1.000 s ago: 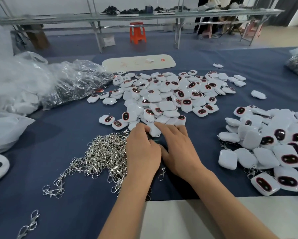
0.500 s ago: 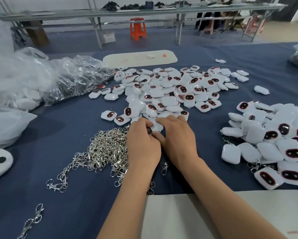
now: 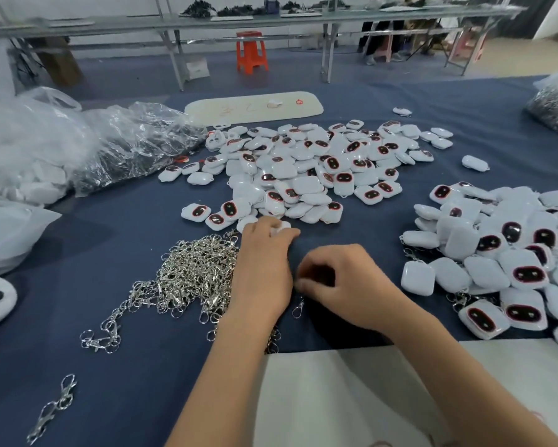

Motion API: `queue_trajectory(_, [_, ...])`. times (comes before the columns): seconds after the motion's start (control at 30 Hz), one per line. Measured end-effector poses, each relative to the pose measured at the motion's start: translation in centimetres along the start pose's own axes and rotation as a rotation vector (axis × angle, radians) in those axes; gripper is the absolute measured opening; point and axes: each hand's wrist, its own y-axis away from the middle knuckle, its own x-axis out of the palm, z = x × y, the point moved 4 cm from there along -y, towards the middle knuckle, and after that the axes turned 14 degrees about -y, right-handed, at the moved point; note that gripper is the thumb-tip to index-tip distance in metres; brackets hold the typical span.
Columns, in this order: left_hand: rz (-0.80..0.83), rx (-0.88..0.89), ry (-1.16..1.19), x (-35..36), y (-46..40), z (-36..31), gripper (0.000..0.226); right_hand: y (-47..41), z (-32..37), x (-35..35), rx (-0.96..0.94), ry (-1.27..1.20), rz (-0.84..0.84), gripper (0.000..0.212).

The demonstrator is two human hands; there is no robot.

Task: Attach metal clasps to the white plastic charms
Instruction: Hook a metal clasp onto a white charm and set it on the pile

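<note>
White charm point(image 3: 279, 228) gripped under left hand point(image 3: 264, 266); right hand point(image 3: 345, 282) curled (contents unclear) beside clasp pile point(image 3: 193, 272).

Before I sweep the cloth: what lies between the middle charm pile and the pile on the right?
Head view: only bare blue cloth separates the middle charm pile from the right pile.

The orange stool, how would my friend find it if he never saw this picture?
Look past the blue table to the long grey bench at the back. The orange stool stands on the floor under it, the only bright orange thing there.
</note>
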Motion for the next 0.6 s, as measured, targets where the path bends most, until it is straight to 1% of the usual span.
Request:
queue_trajectory(0.07, [0.013, 0.013, -0.056, 0.2, 0.2, 0.0, 0.054, 0.7, 0.1, 0.3, 0.009, 0.031, 0.185, 0.016])
queue_trajectory(0.1, [0.028, 0.029, -0.075, 0.4, 0.3, -0.2, 0.055, 0.8, 0.1, 0.3, 0.014, 0.042, 0.225, 0.017])
queue_trajectory(0.2, [0.016, 0.037, -0.082, 0.6, 0.1, -0.5, 0.054, 0.8, 0.0, 0.1, -0.020, 0.011, 0.205, 0.011])
queue_trajectory(0.27, [-0.014, 0.024, -0.063, 0.5, 0.0, -0.3, 0.051, 0.8, -0.3, -0.3, -0.054, -0.047, 0.128, 0.008])
queue_trajectory(0.3, [-0.018, 0.020, -0.049, 0.5, 0.0, -0.3, 0.047, 0.7, -0.7, -0.7, -0.062, -0.086, 0.063, 0.007])
queue_trajectory(0.33, [-0.023, 0.021, -0.036, 0.4, -0.1, -0.3, 0.041, 0.8, -1.1, -1.2, -0.051, -0.141, -0.018, 0.008])
queue_trajectory(0.4, [-0.056, 0.007, -0.015, 0.0, -0.1, -0.6, 0.024, 0.8, -2.2, -2.2, 0.030, -0.317, -0.186, 0.012])
queue_trajectory(0.43, [-0.081, -0.021, -0.004, -0.4, -0.2, -0.8, 0.022, 0.8, -2.6, -2.5, 0.068, -0.426, -0.254, 0.016])
queue_trajectory(0.5, [-0.120, -0.101, 0.030, -1.0, -0.3, -1.2, 0.029, 0.8, -3.1, -2.8, 0.111, -0.603, -0.352, 0.021])
queue_trajectory(0.53, [-0.131, -0.150, 0.108, -1.2, -0.2, -1.4, 0.031, 0.9, -3.3, -2.9, 0.112, -0.640, -0.386, 0.022])
queue_trajectory(0.57, [-0.118, -0.224, 0.263, -1.2, -0.2, -1.4, 0.033, 1.0, -3.4, -3.0, 0.104, -0.643, -0.407, 0.020])
queue_trajectory(0.6, [-0.086, -0.308, 0.499, -1.0, -0.1, -1.7, 0.033, 1.0, -3.5, -3.1, 0.091, -0.629, -0.413, 0.018])
